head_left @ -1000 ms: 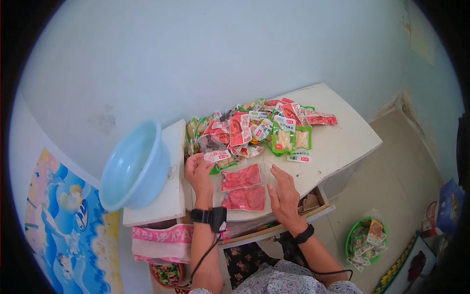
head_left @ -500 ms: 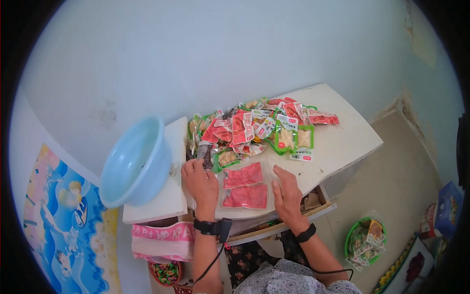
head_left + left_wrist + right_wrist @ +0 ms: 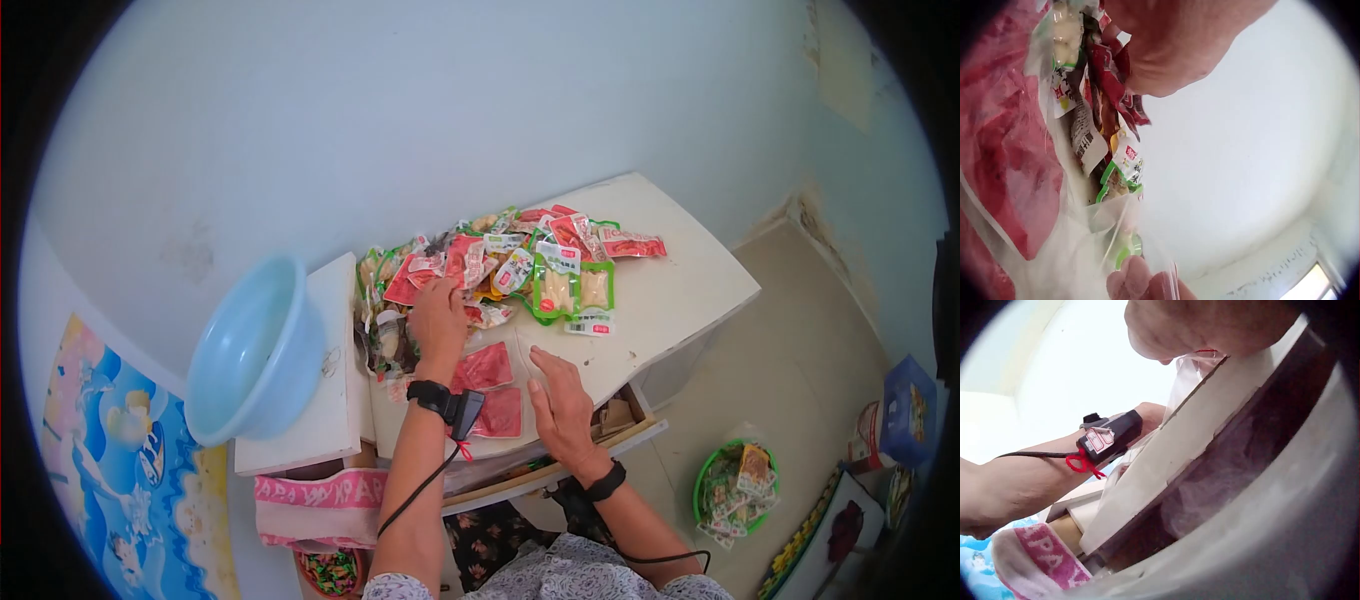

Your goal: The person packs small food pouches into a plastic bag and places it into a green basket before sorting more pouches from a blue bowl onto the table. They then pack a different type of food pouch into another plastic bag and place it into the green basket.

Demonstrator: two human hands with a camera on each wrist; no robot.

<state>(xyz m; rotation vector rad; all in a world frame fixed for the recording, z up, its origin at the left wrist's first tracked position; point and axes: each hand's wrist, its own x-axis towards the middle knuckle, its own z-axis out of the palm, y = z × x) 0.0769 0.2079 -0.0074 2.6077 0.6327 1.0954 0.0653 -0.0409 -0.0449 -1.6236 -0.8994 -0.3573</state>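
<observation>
Over the front of a heap of snack packets [image 3: 515,270], my left hand [image 3: 438,325] reaches to the red packets. In the left wrist view that hand [image 3: 1175,47] is against dark red packets [image 3: 1110,75]; its fingertips are hidden. My right hand [image 3: 563,405] lies with straight fingers at the right side of a clear plastic bag [image 3: 1110,231]. Beneath or inside the clear plastic, two flat red packs [image 3: 483,367] lie one in front of the other, partly behind my left wrist. The right wrist view shows my right hand [image 3: 1210,328] above the table's front edge.
A pale blue basin [image 3: 245,350] leans at the left. Below the white table [image 3: 680,270] is an open drawer [image 3: 560,465], with a pink-and-white towel [image 3: 320,505] beside it. A green basket [image 3: 735,490] of packets stands on the floor.
My left hand has moved from the left front of the heap to the right and forward, onto the red packets. My right hand has hardly moved. The head view has shifted slightly.
</observation>
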